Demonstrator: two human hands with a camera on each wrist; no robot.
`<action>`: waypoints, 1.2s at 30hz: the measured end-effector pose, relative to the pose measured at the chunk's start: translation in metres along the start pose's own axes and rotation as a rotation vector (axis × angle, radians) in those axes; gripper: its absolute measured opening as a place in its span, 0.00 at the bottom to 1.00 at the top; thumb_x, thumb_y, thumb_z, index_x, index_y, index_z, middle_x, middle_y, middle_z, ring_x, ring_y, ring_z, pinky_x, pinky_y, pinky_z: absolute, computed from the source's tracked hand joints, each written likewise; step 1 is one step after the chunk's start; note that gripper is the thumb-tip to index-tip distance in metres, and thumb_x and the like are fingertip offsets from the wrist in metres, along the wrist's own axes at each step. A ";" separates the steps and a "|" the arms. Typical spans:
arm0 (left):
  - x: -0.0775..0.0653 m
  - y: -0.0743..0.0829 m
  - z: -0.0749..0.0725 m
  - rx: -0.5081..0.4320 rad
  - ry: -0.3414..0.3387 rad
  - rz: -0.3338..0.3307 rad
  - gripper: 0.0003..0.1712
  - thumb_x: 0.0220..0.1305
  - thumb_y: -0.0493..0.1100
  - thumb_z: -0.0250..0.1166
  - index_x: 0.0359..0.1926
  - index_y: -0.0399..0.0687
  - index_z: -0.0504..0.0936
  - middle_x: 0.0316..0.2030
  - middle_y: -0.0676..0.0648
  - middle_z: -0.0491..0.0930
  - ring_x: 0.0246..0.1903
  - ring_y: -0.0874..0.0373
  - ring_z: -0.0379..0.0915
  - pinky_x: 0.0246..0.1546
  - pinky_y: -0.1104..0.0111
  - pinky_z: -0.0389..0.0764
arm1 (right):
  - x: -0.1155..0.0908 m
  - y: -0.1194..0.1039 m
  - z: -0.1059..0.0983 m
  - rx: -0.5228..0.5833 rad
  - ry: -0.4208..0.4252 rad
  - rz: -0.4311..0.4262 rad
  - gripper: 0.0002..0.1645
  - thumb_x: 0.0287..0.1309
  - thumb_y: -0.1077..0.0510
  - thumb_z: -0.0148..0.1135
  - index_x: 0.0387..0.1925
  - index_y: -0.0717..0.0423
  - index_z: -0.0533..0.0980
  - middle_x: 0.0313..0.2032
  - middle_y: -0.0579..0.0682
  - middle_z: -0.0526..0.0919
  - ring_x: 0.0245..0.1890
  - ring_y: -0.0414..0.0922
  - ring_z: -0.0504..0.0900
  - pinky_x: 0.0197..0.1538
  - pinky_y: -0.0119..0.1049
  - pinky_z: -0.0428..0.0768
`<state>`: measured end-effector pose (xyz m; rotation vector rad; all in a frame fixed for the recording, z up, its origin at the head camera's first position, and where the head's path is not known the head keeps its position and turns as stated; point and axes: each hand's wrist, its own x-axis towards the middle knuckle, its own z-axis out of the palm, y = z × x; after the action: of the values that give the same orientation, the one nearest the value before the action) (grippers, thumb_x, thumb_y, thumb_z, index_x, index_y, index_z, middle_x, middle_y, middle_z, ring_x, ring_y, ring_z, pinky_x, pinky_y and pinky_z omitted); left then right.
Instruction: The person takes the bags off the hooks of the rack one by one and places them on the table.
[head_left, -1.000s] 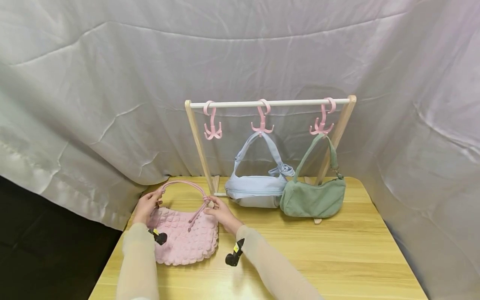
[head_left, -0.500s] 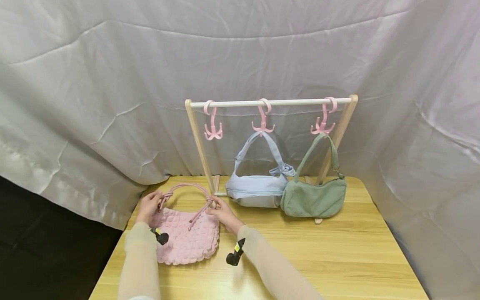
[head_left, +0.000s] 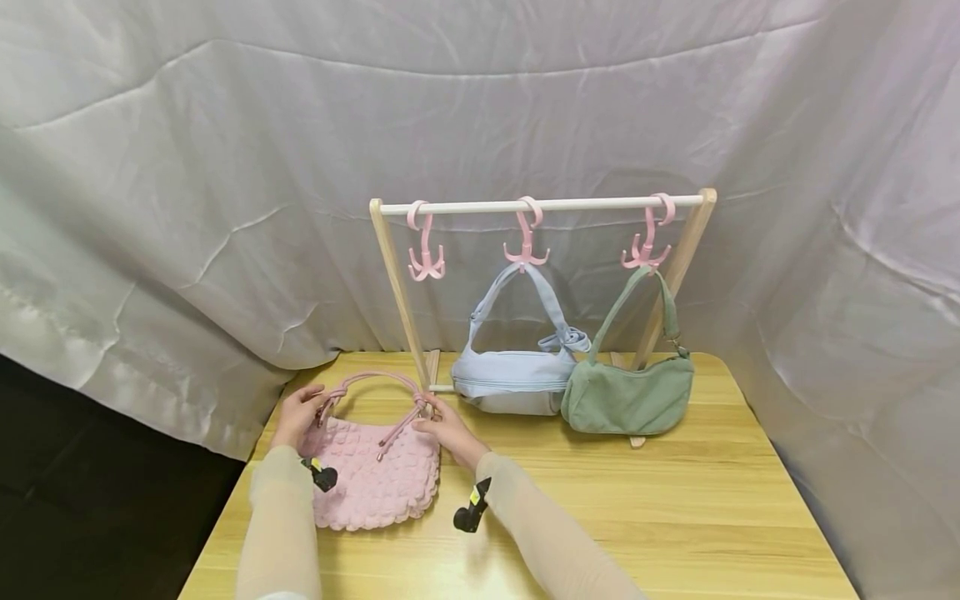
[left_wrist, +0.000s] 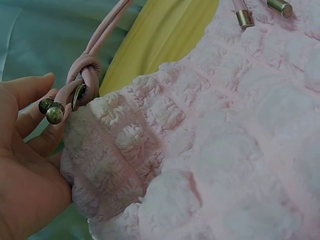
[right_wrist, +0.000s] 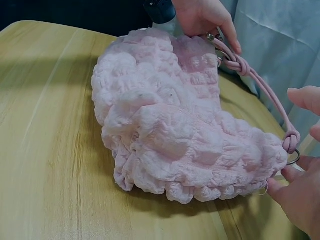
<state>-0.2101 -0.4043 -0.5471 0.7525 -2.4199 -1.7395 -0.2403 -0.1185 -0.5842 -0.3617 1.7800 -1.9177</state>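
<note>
A pink puckered handbag (head_left: 375, 475) lies at the table's left, its knotted cord handle (head_left: 375, 375) arching up toward the back. My left hand (head_left: 298, 414) is at the bag's left corner. In the left wrist view the left hand's fingers (left_wrist: 37, 115) are loosely extended beside the brass-tipped knot, with the thumb apart from the cord. On the opposite corner, my right hand (head_left: 452, 433) touches the bag near the other handle knot; the right wrist view shows its fingers (right_wrist: 295, 192) spread at the bag's end by a metal ring (right_wrist: 295, 158).
Behind stands a wooden rack with a white bar (head_left: 465, 207) and three pink hooks. The left hook (head_left: 426, 262) holds nothing; a light blue bag (head_left: 513, 375) hangs from the middle one, a green bag (head_left: 630, 396) from the right one. Grey curtains (head_left: 225, 208) surround the table (head_left: 675, 517).
The pink handle has dropped slightly, and its left knot has come out from the left hand's fingers. Both hands and the bag have shifted a little to the right.
</note>
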 end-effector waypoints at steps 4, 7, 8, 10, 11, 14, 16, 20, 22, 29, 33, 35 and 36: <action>0.002 -0.002 0.000 0.006 0.002 -0.002 0.28 0.71 0.40 0.55 0.66 0.28 0.64 0.58 0.32 0.70 0.31 0.70 0.71 0.31 0.77 0.74 | -0.001 0.000 -0.001 -0.025 0.004 0.014 0.44 0.59 0.64 0.62 0.74 0.58 0.54 0.73 0.64 0.56 0.67 0.65 0.65 0.66 0.52 0.70; 0.002 -0.003 -0.001 0.027 0.001 0.000 0.28 0.70 0.39 0.54 0.66 0.28 0.65 0.57 0.31 0.70 0.31 0.68 0.71 0.30 0.77 0.74 | -0.002 0.001 -0.001 -0.045 0.007 0.022 0.45 0.60 0.63 0.62 0.74 0.57 0.53 0.73 0.63 0.57 0.66 0.64 0.66 0.66 0.52 0.71; 0.003 -0.003 -0.001 0.034 -0.001 0.001 0.28 0.70 0.39 0.54 0.66 0.28 0.65 0.57 0.30 0.70 0.31 0.68 0.72 0.30 0.77 0.74 | -0.002 0.001 -0.002 -0.044 0.007 0.025 0.45 0.60 0.63 0.62 0.74 0.57 0.53 0.73 0.64 0.57 0.66 0.63 0.67 0.66 0.52 0.71; 0.003 -0.004 -0.001 0.062 -0.005 0.003 0.27 0.70 0.39 0.54 0.66 0.28 0.65 0.58 0.29 0.70 0.32 0.67 0.72 0.29 0.76 0.74 | -0.003 0.001 -0.003 -0.047 0.010 0.030 0.45 0.60 0.63 0.62 0.74 0.58 0.53 0.73 0.64 0.56 0.67 0.64 0.66 0.66 0.52 0.70; 0.003 -0.004 -0.001 0.073 -0.006 0.005 0.27 0.70 0.38 0.53 0.66 0.28 0.65 0.58 0.29 0.70 0.31 0.67 0.71 0.29 0.76 0.74 | -0.002 0.002 -0.003 -0.043 0.010 0.031 0.45 0.60 0.63 0.62 0.75 0.58 0.52 0.73 0.65 0.56 0.68 0.64 0.64 0.67 0.53 0.69; 0.003 -0.006 -0.001 0.097 -0.003 0.016 0.27 0.69 0.38 0.54 0.65 0.28 0.65 0.56 0.28 0.71 0.29 0.66 0.70 0.27 0.74 0.73 | -0.002 0.005 -0.005 -0.038 0.009 0.031 0.46 0.60 0.63 0.62 0.75 0.59 0.51 0.74 0.65 0.54 0.70 0.66 0.59 0.69 0.55 0.66; 0.002 -0.008 0.000 0.119 0.004 0.033 0.27 0.69 0.38 0.55 0.64 0.27 0.66 0.55 0.27 0.72 0.29 0.66 0.70 0.27 0.75 0.73 | -0.002 0.008 -0.007 -0.031 0.007 0.032 0.46 0.60 0.63 0.62 0.75 0.60 0.50 0.74 0.64 0.52 0.71 0.67 0.55 0.69 0.57 0.63; 0.001 -0.011 0.001 0.184 0.016 0.070 0.26 0.68 0.37 0.57 0.63 0.26 0.68 0.53 0.26 0.74 0.36 0.59 0.74 0.31 0.78 0.72 | -0.003 0.010 -0.009 -0.032 0.006 0.041 0.47 0.60 0.62 0.62 0.75 0.58 0.50 0.75 0.64 0.51 0.72 0.67 0.53 0.70 0.58 0.61; 0.001 -0.012 0.001 0.219 0.015 0.078 0.27 0.68 0.38 0.57 0.62 0.25 0.68 0.53 0.25 0.73 0.42 0.51 0.75 0.34 0.78 0.72 | -0.004 0.011 -0.009 -0.039 0.009 0.043 0.47 0.60 0.61 0.62 0.75 0.58 0.50 0.75 0.64 0.51 0.72 0.67 0.53 0.71 0.57 0.60; 0.002 -0.015 0.001 0.239 -0.006 0.043 0.28 0.68 0.40 0.56 0.63 0.26 0.67 0.55 0.25 0.73 0.54 0.39 0.71 0.48 0.64 0.75 | -0.007 0.011 -0.007 -0.054 0.034 0.059 0.47 0.58 0.62 0.63 0.75 0.58 0.52 0.74 0.63 0.53 0.73 0.66 0.54 0.71 0.56 0.59; 0.003 -0.016 0.001 0.243 -0.016 0.025 0.28 0.69 0.41 0.55 0.64 0.27 0.66 0.57 0.25 0.71 0.56 0.38 0.70 0.54 0.55 0.73 | -0.007 0.012 -0.007 -0.032 0.036 0.072 0.47 0.58 0.62 0.63 0.75 0.58 0.52 0.74 0.64 0.52 0.73 0.64 0.53 0.71 0.55 0.60; 0.003 -0.016 0.001 0.248 -0.020 0.023 0.28 0.69 0.41 0.55 0.64 0.27 0.66 0.57 0.25 0.71 0.56 0.36 0.69 0.56 0.53 0.72 | -0.008 0.013 -0.007 -0.022 0.033 0.076 0.47 0.59 0.62 0.63 0.75 0.58 0.52 0.74 0.65 0.51 0.74 0.63 0.53 0.71 0.54 0.61; 0.002 -0.016 0.000 0.251 -0.020 0.021 0.28 0.69 0.41 0.55 0.64 0.27 0.66 0.58 0.25 0.71 0.57 0.36 0.69 0.57 0.52 0.72 | -0.008 0.013 -0.006 -0.019 0.032 0.079 0.47 0.58 0.62 0.63 0.75 0.58 0.52 0.74 0.65 0.51 0.74 0.63 0.53 0.71 0.54 0.61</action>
<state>-0.2068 -0.4089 -0.5626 0.7321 -2.6819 -1.4590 -0.2346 -0.1094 -0.5965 -0.2648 1.8065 -1.8632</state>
